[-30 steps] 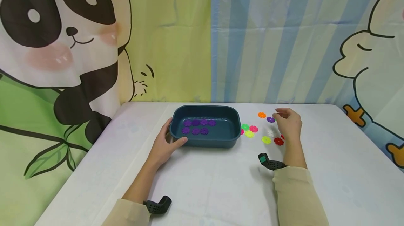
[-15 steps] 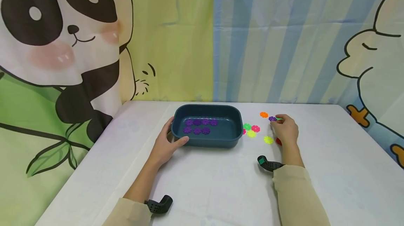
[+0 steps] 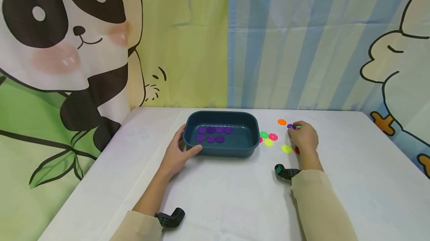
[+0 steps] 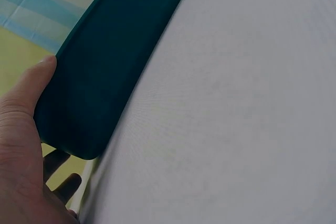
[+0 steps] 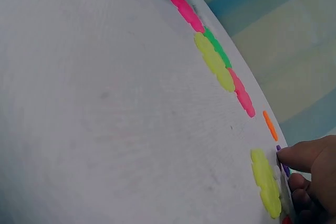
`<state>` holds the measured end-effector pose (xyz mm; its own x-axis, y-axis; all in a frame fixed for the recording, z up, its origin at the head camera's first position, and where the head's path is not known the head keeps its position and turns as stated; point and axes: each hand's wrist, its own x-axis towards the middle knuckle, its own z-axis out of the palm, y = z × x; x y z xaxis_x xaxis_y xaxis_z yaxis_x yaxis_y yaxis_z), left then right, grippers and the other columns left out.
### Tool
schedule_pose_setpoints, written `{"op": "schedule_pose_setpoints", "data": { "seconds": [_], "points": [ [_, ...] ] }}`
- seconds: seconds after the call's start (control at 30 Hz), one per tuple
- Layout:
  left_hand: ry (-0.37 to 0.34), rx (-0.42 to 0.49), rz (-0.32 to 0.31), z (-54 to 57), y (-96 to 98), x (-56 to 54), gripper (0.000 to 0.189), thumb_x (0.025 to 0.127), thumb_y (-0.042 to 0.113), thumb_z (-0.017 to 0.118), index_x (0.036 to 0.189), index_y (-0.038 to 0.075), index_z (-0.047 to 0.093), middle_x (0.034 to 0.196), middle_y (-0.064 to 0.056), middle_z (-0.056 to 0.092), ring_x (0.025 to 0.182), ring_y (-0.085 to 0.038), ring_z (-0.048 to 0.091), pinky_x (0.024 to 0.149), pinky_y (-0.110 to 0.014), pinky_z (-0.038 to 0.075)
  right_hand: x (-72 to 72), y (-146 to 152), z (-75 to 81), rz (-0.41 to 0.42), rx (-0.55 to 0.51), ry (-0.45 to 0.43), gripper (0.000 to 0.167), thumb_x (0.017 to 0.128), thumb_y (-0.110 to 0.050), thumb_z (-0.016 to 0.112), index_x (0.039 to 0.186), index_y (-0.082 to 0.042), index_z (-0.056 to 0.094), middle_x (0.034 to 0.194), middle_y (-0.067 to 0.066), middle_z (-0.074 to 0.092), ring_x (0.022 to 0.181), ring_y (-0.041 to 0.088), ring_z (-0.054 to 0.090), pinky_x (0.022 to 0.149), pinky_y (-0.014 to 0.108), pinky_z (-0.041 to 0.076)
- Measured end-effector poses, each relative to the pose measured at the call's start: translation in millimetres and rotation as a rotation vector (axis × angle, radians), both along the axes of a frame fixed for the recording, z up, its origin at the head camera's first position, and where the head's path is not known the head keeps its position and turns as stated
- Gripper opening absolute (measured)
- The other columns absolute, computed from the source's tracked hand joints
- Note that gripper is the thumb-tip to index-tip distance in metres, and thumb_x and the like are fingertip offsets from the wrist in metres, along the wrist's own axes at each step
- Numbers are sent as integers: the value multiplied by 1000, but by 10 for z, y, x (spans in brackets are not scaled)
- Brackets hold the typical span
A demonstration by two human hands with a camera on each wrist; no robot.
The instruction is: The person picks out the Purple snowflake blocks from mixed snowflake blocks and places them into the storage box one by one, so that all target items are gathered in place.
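Note:
My left hand grips the left end of a dark teal plastic basin, thumb at the near rim. In the left wrist view that thumb lies against its wall, with fingers around the end. Several purple flower-shaped discs lie inside in two rows. On the table to the right, my right hand pinches another purple flower-shaped disc, still at table level. The right wrist view shows the thumb across this disc, partly hiding it. A green disc shows between the fingers.
Between basin and right hand lie an orange disc, a green one, pink ones and yellow ones. A red disc is partly hidden by the right wrist. Printed curtains stand behind the white table.
My right hand has come down from above the loose discs onto the purple one, its fingers closing there. The left hand keeps its grip on the basin. The view has shifted slightly.

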<state>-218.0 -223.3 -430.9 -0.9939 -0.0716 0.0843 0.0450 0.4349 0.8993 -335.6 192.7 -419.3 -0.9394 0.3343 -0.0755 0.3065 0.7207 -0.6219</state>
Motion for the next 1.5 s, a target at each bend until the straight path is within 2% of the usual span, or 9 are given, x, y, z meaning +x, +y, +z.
{"op": "schedule_pose_setpoints", "data": {
  "seconds": [0.3,0.7,0.93,1.27,1.5],
  "points": [
    [-9,8,-4,29,10,12,103,86,53,81,165,33,20,168,-3,33,156,-32,31,127,-61,19,8,11,83,20,2,-61,51,102,-27,60,148,-7,53,148,28,50,126,47,47,104,59,50],
    [-5,-2,3,33,-6,15,103,86,53,81,165,32,20,168,-4,35,155,-32,32,127,-61,20,10,39,138,42,-67,-101,51,100,-26,65,144,-2,53,145,30,49,118,44,47,95,50,54],
    [1,-4,6,26,-6,12,103,86,51,81,166,30,20,168,-6,34,155,-33,32,127,-61,20,22,65,113,61,-67,-63,50,99,-25,67,141,-1,51,140,29,51,118,44,48,98,52,53],
    [-3,-5,3,3,-8,3,102,87,52,80,166,30,20,169,-6,32,156,-33,31,127,-62,18,43,73,101,61,-83,-31,51,99,-25,69,143,-6,53,141,29,50,120,46,47,98,55,56],
    [6,-1,4,-20,-3,-3,103,86,53,81,166,31,21,168,-5,34,155,-33,32,127,-62,19,43,120,28,32,-168,-9,52,98,-25,69,145,-10,55,145,27,50,125,44,47,95,49,59]
  ]
}}
